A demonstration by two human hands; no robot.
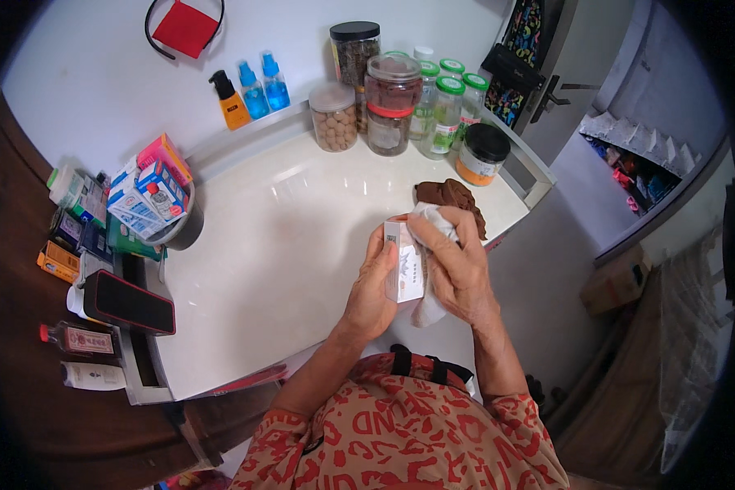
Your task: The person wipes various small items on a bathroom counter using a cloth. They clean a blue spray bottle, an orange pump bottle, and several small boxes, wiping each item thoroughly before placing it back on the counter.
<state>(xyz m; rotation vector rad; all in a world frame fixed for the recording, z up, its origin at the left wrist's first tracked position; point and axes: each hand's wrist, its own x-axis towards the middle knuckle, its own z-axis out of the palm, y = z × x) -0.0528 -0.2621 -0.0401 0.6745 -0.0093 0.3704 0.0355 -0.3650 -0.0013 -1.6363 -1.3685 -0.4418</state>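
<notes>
My left hand (pixel 373 288) grips a small white carton (pixel 410 269) by its left side, above the near edge of the white tabletop (pixel 263 245). The carton bears a printed picture and writing. My right hand (pixel 459 266) holds a white cloth (pixel 432 306) bunched under its fingers, against the carton's top and right side. Just beyond my right hand, a crumpled brown cloth (pixel 450 196) lies on the tabletop. The part of the white cloth inside my right palm is hidden.
Jars (pixel 394 92) and green-lidded glass bottles (pixel 447 116) stand along the back, with a black-lidded jar (pixel 482 153) at right. Spray bottles (pixel 254 92) stand on the rear ledge. At left are a bin of cartons (pixel 187 220), a black speaker (pixel 131 300) and several bottles (pixel 89 340).
</notes>
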